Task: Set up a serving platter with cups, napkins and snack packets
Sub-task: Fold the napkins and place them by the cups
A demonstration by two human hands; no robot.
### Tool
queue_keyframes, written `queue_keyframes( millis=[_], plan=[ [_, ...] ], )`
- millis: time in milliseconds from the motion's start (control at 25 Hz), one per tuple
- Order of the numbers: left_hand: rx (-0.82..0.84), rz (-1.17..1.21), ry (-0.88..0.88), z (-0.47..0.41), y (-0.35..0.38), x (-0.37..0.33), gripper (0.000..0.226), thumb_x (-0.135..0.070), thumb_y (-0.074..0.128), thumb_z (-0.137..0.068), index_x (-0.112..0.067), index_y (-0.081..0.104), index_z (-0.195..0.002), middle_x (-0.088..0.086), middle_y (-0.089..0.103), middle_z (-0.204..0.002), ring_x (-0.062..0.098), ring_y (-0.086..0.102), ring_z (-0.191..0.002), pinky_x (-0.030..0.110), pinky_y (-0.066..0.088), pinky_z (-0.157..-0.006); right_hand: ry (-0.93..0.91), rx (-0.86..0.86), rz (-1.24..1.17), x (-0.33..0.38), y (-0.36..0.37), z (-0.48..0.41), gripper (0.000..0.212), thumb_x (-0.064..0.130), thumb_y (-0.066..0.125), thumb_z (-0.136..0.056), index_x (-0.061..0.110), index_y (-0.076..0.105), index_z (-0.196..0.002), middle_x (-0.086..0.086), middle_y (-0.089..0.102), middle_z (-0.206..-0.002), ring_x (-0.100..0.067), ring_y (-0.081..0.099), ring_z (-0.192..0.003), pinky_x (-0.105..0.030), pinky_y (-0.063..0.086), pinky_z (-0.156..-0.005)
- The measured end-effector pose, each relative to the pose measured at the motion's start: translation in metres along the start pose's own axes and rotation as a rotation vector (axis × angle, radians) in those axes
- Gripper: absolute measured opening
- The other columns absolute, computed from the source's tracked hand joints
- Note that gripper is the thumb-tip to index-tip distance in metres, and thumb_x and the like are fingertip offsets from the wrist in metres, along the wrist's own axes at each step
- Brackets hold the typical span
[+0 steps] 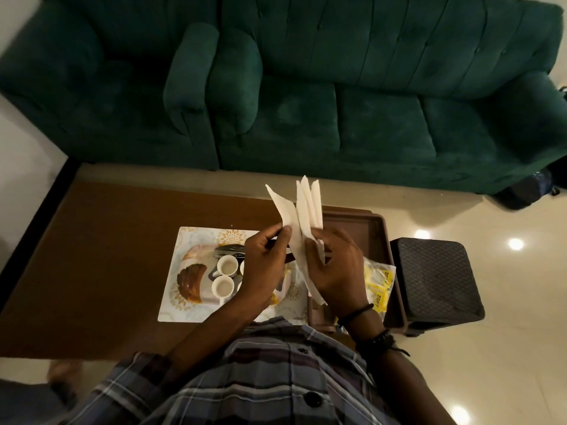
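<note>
Above the table, my left hand (pixel 266 261) pinches one white napkin (pixel 283 211) at its lower end. My right hand (pixel 337 271) grips a fanned bunch of folded white napkins (pixel 310 204) just to its right. Below the hands lies a patterned white platter (pixel 184 240) with two white cups (pixel 227 266) of milky tea, partly hidden by my left hand. Yellow snack packets (pixel 379 282) in clear wrap lie in a brown tray (pixel 376 228) under my right wrist.
The platter and tray rest on a brown wooden table (pixel 101 256). A dark plastic stool (pixel 435 280) stands right of the tray. A green sofa (pixel 337 102) fills the far side. Glossy cream floor tiles lie to the right.
</note>
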State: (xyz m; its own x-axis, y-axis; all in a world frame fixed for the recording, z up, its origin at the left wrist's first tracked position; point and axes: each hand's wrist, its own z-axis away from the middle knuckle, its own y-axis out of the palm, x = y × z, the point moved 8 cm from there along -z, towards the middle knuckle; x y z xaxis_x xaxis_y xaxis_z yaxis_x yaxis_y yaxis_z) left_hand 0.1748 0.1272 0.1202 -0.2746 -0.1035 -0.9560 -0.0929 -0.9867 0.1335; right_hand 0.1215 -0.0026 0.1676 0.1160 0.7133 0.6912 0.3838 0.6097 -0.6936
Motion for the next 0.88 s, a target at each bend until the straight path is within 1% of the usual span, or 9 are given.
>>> queue_keyframes(
  millis=[120, 200, 320, 400, 520, 600, 680, 760, 880],
  plan=[
    [-0.024, -0.05, 0.034, 0.001, -0.003, -0.003, 0.022, -0.014, 0.058, -0.092, -0.033, 0.068, -0.087, -0.016, 0.074, -0.081, 0.011, 0.072, -0.08, 0.03, 0.061, -0.068, 0.056, -0.088, -0.119, -0.004, -0.009, 0.0, 0.029, 0.011, 0.065, -0.089, 0.009, 0.059, -0.117, 0.005, 0.062, -0.107, -0.015, 0.065, -0.091, -0.029, 0.059, -0.072],
    [-0.054, -0.119, 0.048, 0.0, -0.007, -0.003, 0.015, -0.017, 0.058, -0.092, -0.028, 0.069, -0.092, -0.006, 0.074, -0.089, 0.015, 0.072, -0.083, 0.039, 0.061, -0.074, 0.083, -0.12, -0.186, -0.008, -0.013, 0.0, 0.031, 0.01, 0.064, -0.089, 0.013, 0.053, -0.118, 0.011, 0.058, -0.104, -0.01, 0.062, -0.084, -0.024, 0.057, -0.067],
    [-0.114, -0.245, 0.114, 0.001, -0.014, -0.007, 0.019, -0.021, 0.058, -0.092, -0.011, 0.069, -0.104, 0.01, 0.072, -0.099, 0.024, 0.069, -0.088, 0.046, 0.059, -0.078, 0.057, -0.145, -0.128, -0.01, -0.018, 0.0, 0.017, 0.007, 0.062, -0.089, 0.013, 0.062, -0.106, 0.002, 0.059, -0.099, -0.007, 0.056, -0.084, -0.029, 0.057, -0.069],
    [-0.164, -0.313, 0.175, 0.003, -0.018, -0.015, 0.019, -0.022, 0.058, -0.092, -0.012, 0.068, -0.104, 0.009, 0.07, -0.099, 0.021, 0.068, -0.086, 0.041, 0.06, -0.074, 0.038, -0.142, -0.047, -0.008, -0.018, 0.002, 0.015, 0.005, 0.063, -0.088, 0.009, 0.068, -0.102, -0.009, 0.061, -0.104, -0.008, 0.053, -0.093, -0.031, 0.057, -0.076],
    [-0.221, -0.366, 0.228, 0.007, -0.021, -0.022, 0.02, -0.023, 0.06, -0.091, -0.013, 0.069, -0.106, -0.001, 0.065, -0.096, 0.011, 0.065, -0.081, 0.019, 0.057, -0.067, -0.022, -0.129, 0.054, 0.003, -0.017, 0.005, 0.021, 0.0, 0.065, -0.086, 0.004, 0.067, -0.107, -0.018, 0.061, -0.11, -0.021, 0.061, -0.095, -0.031, 0.056, -0.075],
    [-0.234, -0.4, 0.253, 0.008, -0.02, -0.025, 0.02, -0.022, 0.06, -0.09, -0.012, 0.069, -0.105, -0.004, 0.062, -0.094, 0.002, 0.061, -0.077, 0.007, 0.05, -0.062, -0.081, -0.058, 0.123, 0.013, -0.01, 0.005, 0.026, -0.001, 0.064, -0.086, 0.002, 0.066, -0.111, -0.021, 0.059, -0.113, -0.033, 0.064, -0.096, -0.04, 0.06, -0.076],
    [-0.205, -0.398, 0.281, 0.008, -0.016, -0.028, 0.019, -0.02, 0.061, -0.09, -0.011, 0.07, -0.103, -0.002, 0.062, -0.091, 0.001, 0.061, -0.075, 0.005, 0.048, -0.061, -0.154, 0.04, 0.152, 0.024, 0.001, 0.007, 0.029, 0.002, 0.061, -0.088, 0.001, 0.064, -0.116, -0.022, 0.058, -0.117, -0.036, 0.063, -0.1, -0.046, 0.059, -0.08],
    [-0.142, -0.343, 0.279, 0.008, -0.01, -0.027, 0.017, -0.024, 0.06, -0.091, -0.012, 0.071, -0.096, 0.002, 0.066, -0.085, 0.007, 0.064, -0.074, 0.009, 0.049, -0.061, -0.187, 0.135, 0.122, 0.031, 0.011, 0.01, 0.033, 0.012, 0.06, -0.089, 0.008, 0.062, -0.121, -0.015, 0.056, -0.118, -0.029, 0.061, -0.101, -0.039, 0.058, -0.082],
    [-0.086, -0.18, 0.138, 0.006, -0.007, -0.015, 0.032, -0.033, 0.052, -0.094, -0.008, 0.069, -0.084, 0.014, 0.07, -0.081, 0.021, 0.068, -0.077, 0.028, 0.054, -0.067, -0.171, 0.158, 0.073, 0.03, 0.01, 0.011, 0.042, 0.03, 0.064, -0.085, 0.016, 0.061, -0.124, -0.006, 0.057, -0.114, -0.012, 0.051, -0.101, -0.017, 0.047, -0.077]
  ],
)
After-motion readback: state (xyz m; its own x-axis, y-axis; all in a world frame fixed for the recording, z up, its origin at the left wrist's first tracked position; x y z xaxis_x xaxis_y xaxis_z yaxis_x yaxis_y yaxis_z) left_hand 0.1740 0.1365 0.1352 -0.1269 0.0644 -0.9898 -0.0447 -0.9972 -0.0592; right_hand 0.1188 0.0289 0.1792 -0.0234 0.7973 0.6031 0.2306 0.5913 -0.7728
